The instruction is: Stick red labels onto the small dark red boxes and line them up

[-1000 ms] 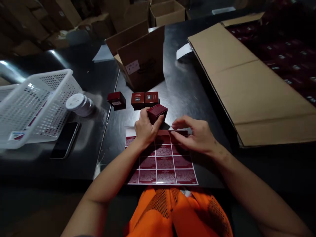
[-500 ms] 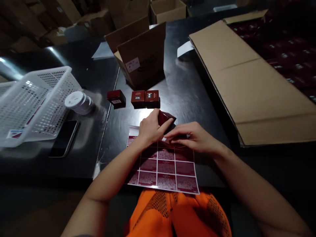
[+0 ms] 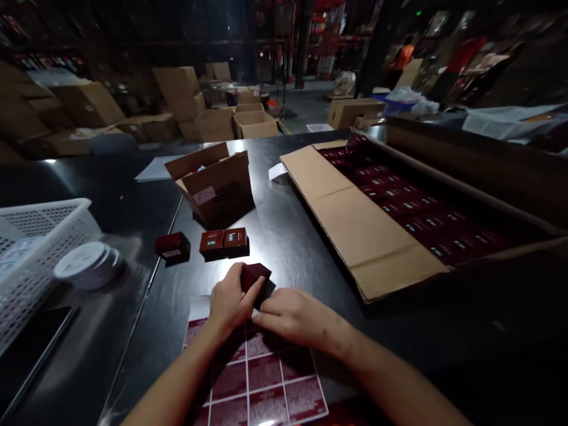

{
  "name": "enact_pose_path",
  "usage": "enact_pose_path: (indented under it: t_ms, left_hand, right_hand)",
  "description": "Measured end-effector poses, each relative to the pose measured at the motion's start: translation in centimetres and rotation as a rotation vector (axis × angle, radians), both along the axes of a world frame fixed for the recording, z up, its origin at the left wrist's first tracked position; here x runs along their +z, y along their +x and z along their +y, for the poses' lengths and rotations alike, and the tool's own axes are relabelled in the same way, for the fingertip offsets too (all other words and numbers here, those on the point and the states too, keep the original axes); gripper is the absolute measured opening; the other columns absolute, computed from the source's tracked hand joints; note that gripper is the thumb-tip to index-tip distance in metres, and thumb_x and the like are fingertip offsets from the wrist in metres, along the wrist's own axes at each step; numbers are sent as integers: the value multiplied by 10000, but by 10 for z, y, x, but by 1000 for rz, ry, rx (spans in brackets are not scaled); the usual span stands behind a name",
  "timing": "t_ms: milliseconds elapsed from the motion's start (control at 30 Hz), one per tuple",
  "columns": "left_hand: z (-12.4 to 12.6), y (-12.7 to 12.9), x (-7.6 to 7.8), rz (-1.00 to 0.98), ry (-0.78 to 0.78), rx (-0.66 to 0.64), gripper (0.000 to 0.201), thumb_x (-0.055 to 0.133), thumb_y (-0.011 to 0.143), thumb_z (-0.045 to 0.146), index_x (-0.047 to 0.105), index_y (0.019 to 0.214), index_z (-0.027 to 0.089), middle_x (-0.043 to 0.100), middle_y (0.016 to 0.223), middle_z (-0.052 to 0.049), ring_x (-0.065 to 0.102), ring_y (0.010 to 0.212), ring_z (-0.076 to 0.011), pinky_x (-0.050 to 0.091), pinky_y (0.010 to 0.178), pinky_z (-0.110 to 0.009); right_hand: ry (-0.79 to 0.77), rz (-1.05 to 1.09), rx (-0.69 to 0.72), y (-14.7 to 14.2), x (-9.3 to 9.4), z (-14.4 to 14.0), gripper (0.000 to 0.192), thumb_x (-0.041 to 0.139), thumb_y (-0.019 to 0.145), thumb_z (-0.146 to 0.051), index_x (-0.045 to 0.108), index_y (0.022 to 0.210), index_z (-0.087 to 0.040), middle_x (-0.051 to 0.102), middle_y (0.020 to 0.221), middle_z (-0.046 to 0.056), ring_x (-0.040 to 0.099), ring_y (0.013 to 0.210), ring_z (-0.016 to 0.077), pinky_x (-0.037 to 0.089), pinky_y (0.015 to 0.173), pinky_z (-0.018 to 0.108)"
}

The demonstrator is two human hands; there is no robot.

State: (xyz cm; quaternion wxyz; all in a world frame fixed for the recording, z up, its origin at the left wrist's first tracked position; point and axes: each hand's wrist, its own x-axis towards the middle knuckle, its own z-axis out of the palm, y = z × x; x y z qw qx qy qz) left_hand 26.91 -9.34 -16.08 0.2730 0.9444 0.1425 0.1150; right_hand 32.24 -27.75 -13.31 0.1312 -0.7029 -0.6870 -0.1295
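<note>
My left hand (image 3: 229, 300) is closed round a small dark red box (image 3: 254, 274), which it holds tilted just above the table. Close against the near side of that box, my right hand (image 3: 290, 315) has its fingers bent and pressed together. A small white edge shows at its fingertips, but what they pinch is hidden. Beneath both hands lies a sheet of dark red stickers (image 3: 266, 374) with white lines between them. Beyond my hands, two small red boxes (image 3: 223, 241) stand side by side, and another dark red box (image 3: 172, 246) is to their left.
An open brown carton (image 3: 222, 198) stands behind the small boxes. On the right, a large carton (image 3: 350, 222) holds rows of dark red boxes. At left are a white basket (image 3: 53, 214), stacked white rolls (image 3: 86, 263) and a phone (image 3: 33, 349). A person (image 3: 403, 56) is far off.
The view has tilted up and turned right, bringing the background and more of the large carton into sight. My right fingers have drawn in more tightly beside the box; my left hand keeps its hold.
</note>
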Motion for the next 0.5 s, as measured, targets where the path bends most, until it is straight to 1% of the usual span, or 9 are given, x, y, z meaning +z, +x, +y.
enact_pose_path:
  t_ms: [100, 133, 233, 300, 333, 500]
  left_hand:
    - [0, -2, -3, -18, 20, 2, 333, 522, 916, 514, 548, 1052, 211, 674, 869, -45, 640, 755, -260, 401, 653, -336]
    - [0, -2, -4, -23, 27, 5, 334, 521, 915, 517, 549, 1049, 212, 674, 866, -43, 642, 756, -260, 404, 650, -335]
    - [-1, -3, -4, -33, 39, 6, 335, 516, 917, 520, 551, 1042, 211, 672, 859, -41, 645, 756, -256, 413, 650, -335]
    - [-3, -3, -3, -42, 44, -1, 347, 518, 917, 525, 553, 1049, 206, 675, 870, -49, 647, 755, -257, 415, 648, -337]
    - [-3, -2, -3, -46, 46, -5, 348, 520, 916, 525, 555, 1049, 205, 676, 874, -52, 649, 752, -257, 414, 643, -337]
    - [-7, -3, -2, -43, 60, -12, 338, 528, 904, 514, 569, 1041, 207, 677, 872, -54, 653, 733, -255, 408, 625, -331]
  right_hand:
    - [13, -34, 2, -4, -1, 0, 133, 597, 945, -145, 623, 819, -175, 614, 743, -15, 532, 626, 151, 395, 569, 318]
    - [21, -32, 0, -5, -1, 0, 134, 599, 943, -143, 619, 814, -175, 611, 739, -15, 532, 626, 151, 397, 571, 318]
    - [40, -18, -22, -6, -2, 0, 81, 572, 959, -138, 647, 945, -163, 626, 752, -11, 552, 640, 157, 407, 582, 323]
    - [39, -15, -31, -6, -3, 1, 118, 555, 966, -128, 651, 1030, -154, 646, 778, -3, 569, 657, 165, 417, 592, 330]
    - [34, -13, -27, -6, -3, 1, 125, 553, 965, -121, 653, 1033, -150, 654, 789, 3, 575, 666, 167, 423, 599, 330]
    - [17, -7, 10, -5, -6, 2, 102, 571, 959, -128, 638, 887, -153, 656, 778, 15, 582, 666, 162, 441, 618, 309]
